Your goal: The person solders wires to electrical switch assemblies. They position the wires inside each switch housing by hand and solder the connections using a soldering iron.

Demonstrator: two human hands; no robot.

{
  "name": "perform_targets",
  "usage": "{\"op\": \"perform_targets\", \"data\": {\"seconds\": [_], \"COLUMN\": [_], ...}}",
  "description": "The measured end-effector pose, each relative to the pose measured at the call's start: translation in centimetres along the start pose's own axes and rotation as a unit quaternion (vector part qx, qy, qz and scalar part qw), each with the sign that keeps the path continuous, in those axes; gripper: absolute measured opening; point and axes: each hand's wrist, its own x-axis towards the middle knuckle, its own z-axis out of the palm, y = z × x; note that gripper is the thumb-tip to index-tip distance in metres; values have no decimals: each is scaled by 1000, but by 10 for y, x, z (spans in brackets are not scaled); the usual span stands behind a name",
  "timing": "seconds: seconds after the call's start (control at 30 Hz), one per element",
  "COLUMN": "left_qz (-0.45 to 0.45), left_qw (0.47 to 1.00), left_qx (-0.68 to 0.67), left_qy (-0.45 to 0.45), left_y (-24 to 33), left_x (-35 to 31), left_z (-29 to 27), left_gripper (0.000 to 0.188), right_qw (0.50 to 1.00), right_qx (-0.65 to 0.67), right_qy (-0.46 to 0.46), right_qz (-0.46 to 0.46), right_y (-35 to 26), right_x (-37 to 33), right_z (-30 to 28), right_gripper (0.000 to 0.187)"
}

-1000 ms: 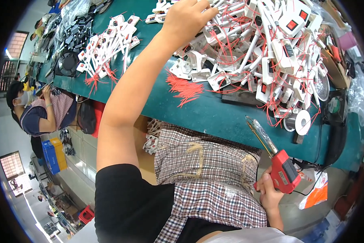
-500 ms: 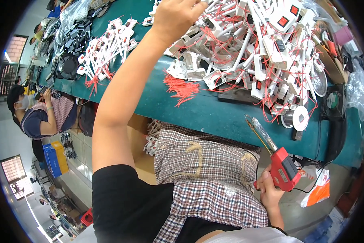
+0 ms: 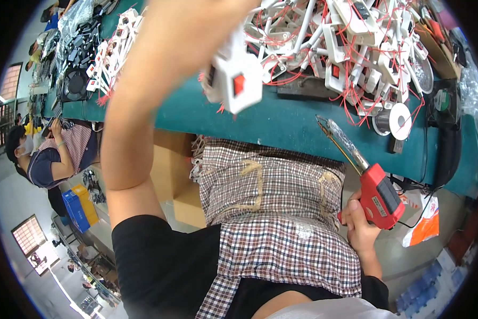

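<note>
1. Moved into view since the earlier frame, a white switch housing (image 3: 251, 91) hangs over the counter (image 3: 294, 121), apparently gripped by the left hand (image 3: 212, 21), its fingers blurred.
2. Closed around the handle, the right hand (image 3: 360, 226) holds a red soldering gun (image 3: 380, 199), tip apart from that housing.
3. Beyond, red-wired white parts fill a heap (image 3: 356, 24); much seems left.
4. Leftward lies another bunch (image 3: 105, 58); whether finished, I cannot tell.

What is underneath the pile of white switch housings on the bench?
A dark block juts from under the front edge of the pile, on the green tabletop; anything deeper in is covered from view.
</note>
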Motion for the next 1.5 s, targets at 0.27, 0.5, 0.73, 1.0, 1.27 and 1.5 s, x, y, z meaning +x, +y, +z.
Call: {"op": "perform_targets", "data": {"seconds": [0.27,0.5,0.73,1.0,1.27,1.5], "left_qz": [54,-33,-92,83,117,170], "left_qw": [994,990,994,990,985,983], "left_qx": [92,-112,-46,19,88,-70], "left_qy": [32,84,23,109,87,8], "left_y": [-76,-89,-88,-67,-54,-56], "left_x": [-27,-57,-91,-105,-114,-126], "left_z": [106,113,101,132,150,143], "left_gripper": [41,43,29,36,35,23], "right_qw": [999,999,999,996,995,993], "right_qx": [1,2,-7,37,51,59], "right_qy": [32,31,43,12,20,11], "right_qz": [-14,-22,-29,-86,-89,-106], "right_y": [-5,-1,-1,-2,-5,-5], "right_x": [-2,1,3,4,2,2], "right_z": [10,8,8,7,6,4], "right_gripper": [16,16,15,15,15,16]}}
